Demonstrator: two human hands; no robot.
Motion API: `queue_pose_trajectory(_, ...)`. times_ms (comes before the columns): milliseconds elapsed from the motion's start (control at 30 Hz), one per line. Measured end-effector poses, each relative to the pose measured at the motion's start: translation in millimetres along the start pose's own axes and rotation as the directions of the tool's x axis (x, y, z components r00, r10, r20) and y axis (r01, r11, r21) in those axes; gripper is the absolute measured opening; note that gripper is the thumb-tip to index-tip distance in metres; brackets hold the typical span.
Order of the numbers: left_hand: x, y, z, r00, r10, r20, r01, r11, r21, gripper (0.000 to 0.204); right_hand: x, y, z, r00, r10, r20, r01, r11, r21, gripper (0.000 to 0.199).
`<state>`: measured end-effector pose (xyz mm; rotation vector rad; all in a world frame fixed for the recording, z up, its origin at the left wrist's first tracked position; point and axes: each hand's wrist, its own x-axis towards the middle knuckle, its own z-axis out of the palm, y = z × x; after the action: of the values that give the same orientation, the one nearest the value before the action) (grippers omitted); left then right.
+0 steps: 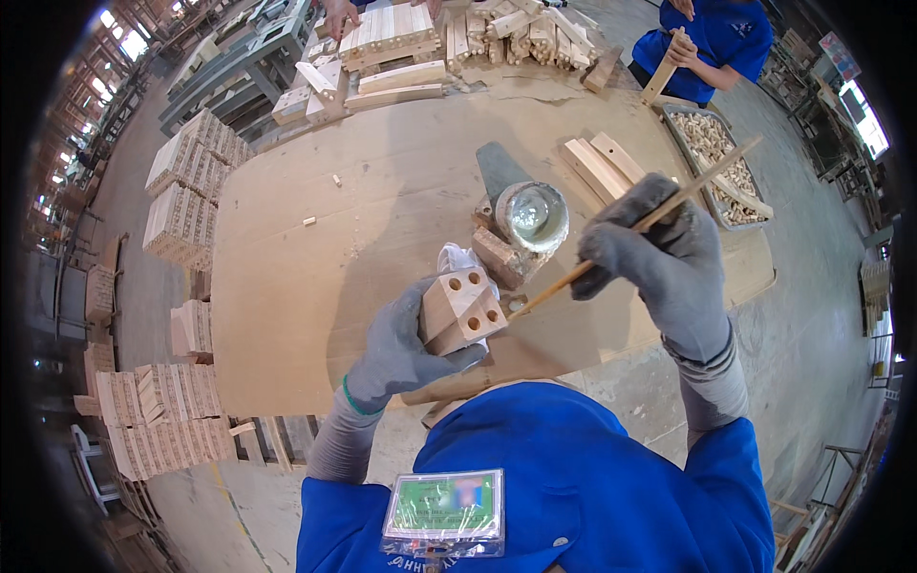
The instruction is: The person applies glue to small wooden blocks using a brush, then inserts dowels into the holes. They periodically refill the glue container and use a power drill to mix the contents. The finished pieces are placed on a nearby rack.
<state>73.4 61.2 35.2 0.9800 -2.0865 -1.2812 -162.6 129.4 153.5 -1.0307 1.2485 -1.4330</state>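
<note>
Over the worktable (315, 277) | we are gripping drilled wooden blocks (464, 310) in closed left hand (401, 349); right hand (659, 253) pinching thin stick (611, 250); glue pot (531, 217) near | step: we are dabbing a hole; next calls for steady aim at another hole

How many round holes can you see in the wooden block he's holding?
3 on the wooden block in the left hand: two on the upper face, one on the lower; others may be hidden.

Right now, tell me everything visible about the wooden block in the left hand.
The wooden block is pale, unfinished wood with angled faces and three round drilled holes showing on its upturned faces. The gloved left hand grips it from below and behind, tilted, above the near edge of the board-covered table. The tip of a thin wooden stick, held by the gloved right hand, reaches its right side; contact is unclear.
</note>
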Motion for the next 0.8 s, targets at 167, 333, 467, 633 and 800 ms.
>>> queue_pose_trajectory(167,-6.8,7.6,6.8,0.999,0.036,0.001,-0.036,0.999,0.038,0.078,-6.7,6.2,5.1,0.992,0.097,0.084,-0.093,0.994,-0.053,0.020)
queue_pose_trajectory(333,-9.1,15.4,10.7,0.989,0.146,0.018,-0.147,0.986,0.077,0.078,-12.4,5.7,4.0,0.979,0.118,0.168,-0.101,0.989,-0.109,0.017)
queue_pose_trajectory(467,-8.4,21.4,14.4,0.996,0.077,0.049,-0.083,0.986,0.144,0.076,-15.1,7.4,-0.2,0.975,-0.001,0.221,0.025,0.994,-0.104,0.018)
queue_pose_trajectory(633,-0.8,21.4,5.9,0.998,-0.057,0.032,0.053,0.991,0.120,0.070,-11.3,5.4,-9.6,0.981,-0.073,0.180,0.085,0.995,-0.060,0.022)
queue_pose_trajectory(800,32.9,-27.1,-40.9,0.943,-0.294,-0.157,0.036,0.559,-0.828,0.051,-17.8,0.2,-29.9,0.938,-0.332,-0.102,0.305,0.927,-0.220,0.018)
